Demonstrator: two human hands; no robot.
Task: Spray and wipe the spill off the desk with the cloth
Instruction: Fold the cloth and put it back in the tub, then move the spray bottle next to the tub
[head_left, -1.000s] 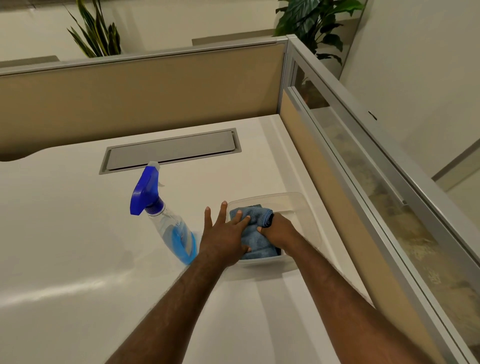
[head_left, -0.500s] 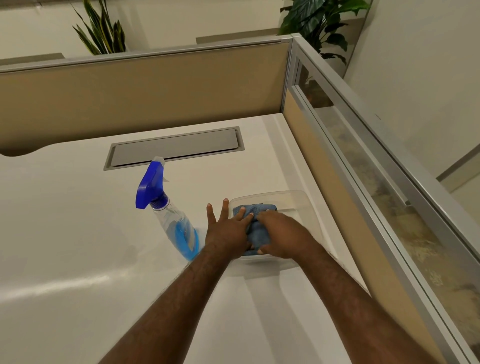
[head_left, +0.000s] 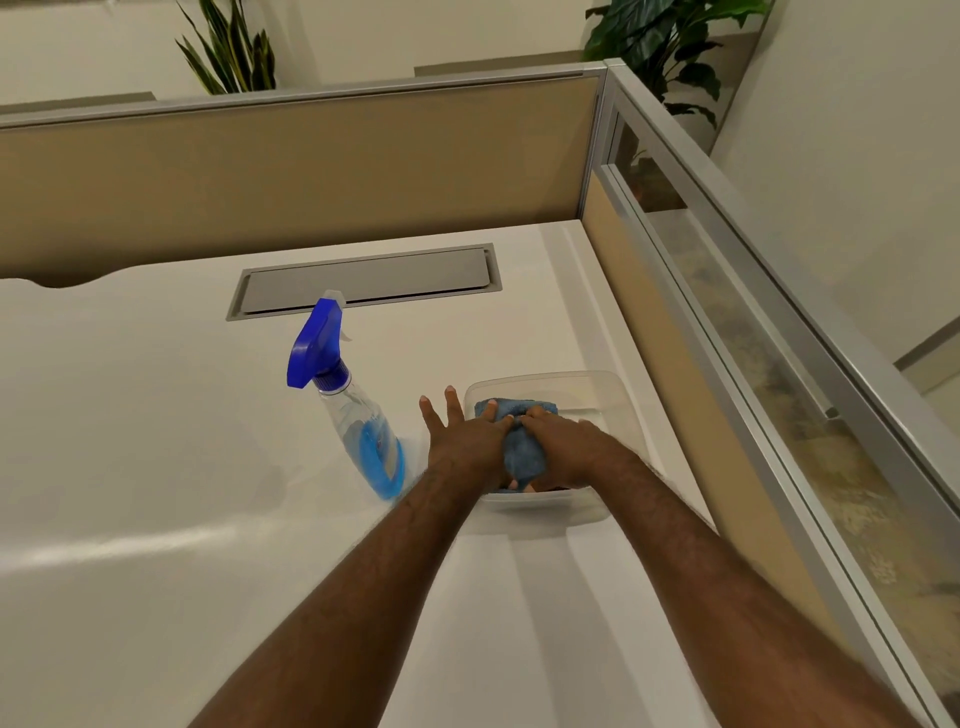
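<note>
A blue cloth lies bunched in a clear plastic container on the white desk. My right hand is closed over the cloth's right side. My left hand presses against its left side, with the index finger on top of the cloth and two fingers spread out past the container's rim. The cloth is squeezed between both hands, which hide much of it. A clear spray bottle with a blue trigger head and blue liquid stands just left of my left hand, untouched. No spill shows on the desk.
A grey cable hatch is set into the desk behind the bottle. Tan partition walls close the desk at the back and at the right, close beside the container. Potted plants stand behind the partitions.
My right hand has slid further over the cloth and bunched it toward my left hand. The view has shifted slightly. The bottle and the container have not moved.
</note>
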